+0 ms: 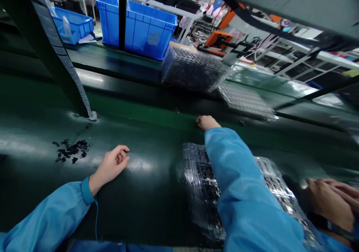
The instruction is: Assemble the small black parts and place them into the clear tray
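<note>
My left hand rests on the green work surface, thumb and forefinger apart, the other fingers loosely curled, nothing held. To its left lies a loose pile of small black pieces. My right hand reaches forward over the green strip, its fingertips pinched together; what they hold, if anything, is too small to make out. Beneath my right sleeve sits a clear plastic tray with dark and shiny parts in its pockets, partly hidden by the arm.
Another person's hands are at the right edge. Farther back are a stack of clear trays, a single clear tray and a blue bin. A slanted post wrapped in grey stands at the left.
</note>
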The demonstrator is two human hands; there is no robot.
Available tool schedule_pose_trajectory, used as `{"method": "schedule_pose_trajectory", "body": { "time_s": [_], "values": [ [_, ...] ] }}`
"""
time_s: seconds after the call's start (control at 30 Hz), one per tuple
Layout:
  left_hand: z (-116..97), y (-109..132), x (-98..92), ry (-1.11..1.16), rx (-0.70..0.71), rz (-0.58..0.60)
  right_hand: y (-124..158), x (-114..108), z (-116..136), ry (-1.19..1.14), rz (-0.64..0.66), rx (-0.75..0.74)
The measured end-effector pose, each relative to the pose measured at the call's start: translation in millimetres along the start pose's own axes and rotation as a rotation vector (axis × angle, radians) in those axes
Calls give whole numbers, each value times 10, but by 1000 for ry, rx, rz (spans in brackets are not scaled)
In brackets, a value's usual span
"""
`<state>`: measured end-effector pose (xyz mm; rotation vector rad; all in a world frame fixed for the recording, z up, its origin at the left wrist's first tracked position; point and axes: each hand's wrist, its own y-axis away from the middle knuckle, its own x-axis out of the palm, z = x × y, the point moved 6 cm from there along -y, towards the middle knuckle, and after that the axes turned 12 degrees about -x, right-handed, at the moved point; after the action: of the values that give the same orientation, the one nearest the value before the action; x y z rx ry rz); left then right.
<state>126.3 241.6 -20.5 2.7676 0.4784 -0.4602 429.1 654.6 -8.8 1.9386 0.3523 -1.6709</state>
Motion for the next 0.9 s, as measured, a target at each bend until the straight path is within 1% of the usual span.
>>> {"method": "schedule_pose_trajectory", "body": {
  "time_s": [0.17,0.27,0.33,0.43,0.5,0.53,0.6,0.63,0.7,0.8,0.9],
  "values": [
    [4,-3,8,-7,-7,18,40,-56,155,18,20,-25],
    [4,-11,12,-2,-11,17,80,-151,125,21,-22,-15],
    [-2,-13,13,4,-6,19,113,-310,22,-2,-123,27],
    [-14,-6,9,12,3,31,213,-702,-126,-87,-374,62],
    [-17,-2,3,22,0,41,329,-1000,-103,-148,-520,24],
    [-17,-4,-2,33,-6,43,404,-1139,-35,-185,-569,-10],
    [-14,-20,-10,89,-29,53,586,-1369,223,-287,-609,-103],
    [-11,-34,-5,137,-50,73,693,-1455,415,-339,-603,-163],
    [-2,-64,29,265,-113,154,939,-1565,900,-413,-574,-305],
    [15,-65,136,508,-273,369,1349,-1566,1741,-433,-507,-540],
    [18,5,252,696,-450,609,1744,-1427,2502,-418,-469,-771]
  ]
}}
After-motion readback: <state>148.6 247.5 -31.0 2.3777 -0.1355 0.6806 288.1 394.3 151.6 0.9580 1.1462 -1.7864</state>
